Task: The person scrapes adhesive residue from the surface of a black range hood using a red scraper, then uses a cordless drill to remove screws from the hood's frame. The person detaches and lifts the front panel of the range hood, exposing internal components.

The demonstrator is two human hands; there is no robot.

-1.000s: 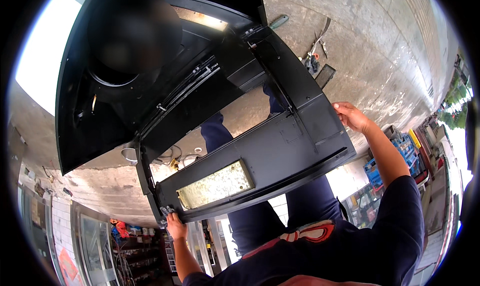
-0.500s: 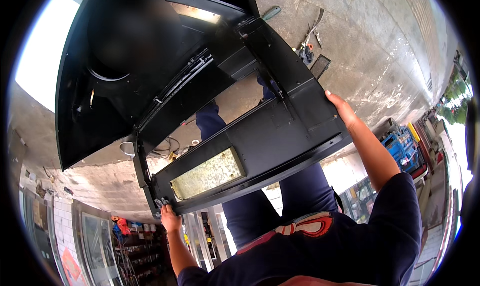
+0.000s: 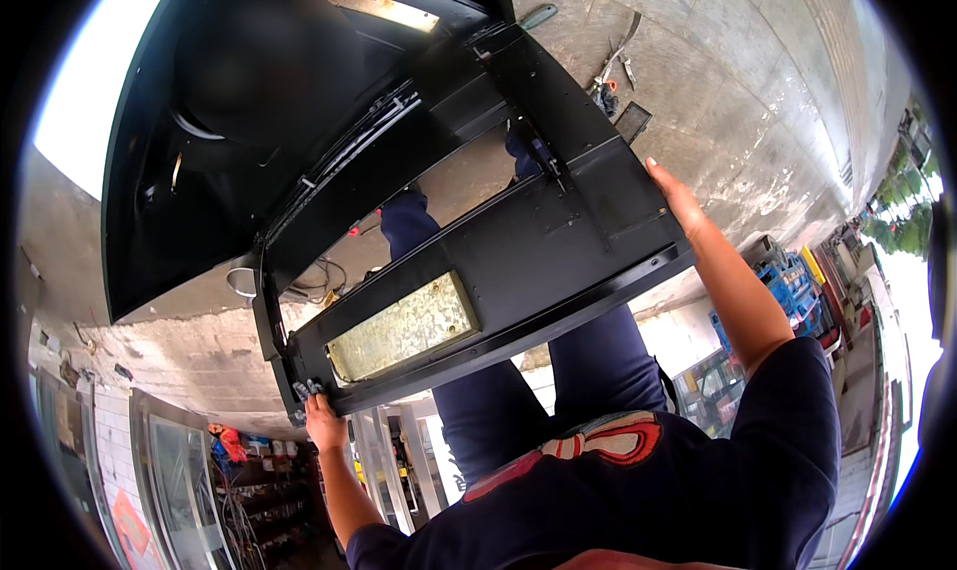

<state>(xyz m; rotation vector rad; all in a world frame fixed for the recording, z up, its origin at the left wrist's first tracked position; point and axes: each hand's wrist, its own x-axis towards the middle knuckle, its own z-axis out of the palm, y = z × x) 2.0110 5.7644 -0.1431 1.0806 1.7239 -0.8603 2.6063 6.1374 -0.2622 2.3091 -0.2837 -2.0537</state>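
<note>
A large black sheet-metal frame [image 3: 548, 226] tilts across the view in front of my body, with a cut-out through which the floor and dark trouser legs show. My right hand [image 3: 676, 196] is closed round its right edge, the fingers partly hidden beneath. At the lower left corner my left hand [image 3: 325, 423] grips the same frame, beside a small grey fitting [image 3: 307, 389]. A mottled pale metal plate [image 3: 404, 326] sits on the frame near that corner. Joined to the far side is a broad black panel [image 3: 189, 221]; a dark blur covers part of it.
On the concrete floor [image 3: 738, 102] beyond lie a green-handled tool [image 3: 538, 16], some pliers-like tools [image 3: 620, 57] and a small dark rectangular piece [image 3: 633, 122]. A blue crate [image 3: 788, 286] stands at the right. Glass-paned frames [image 3: 189, 470] and cluttered shelves [image 3: 274, 490] are at the lower left.
The black frame and both hands have shifted a little left and upward in the view. My grip on it looks the same.
</note>
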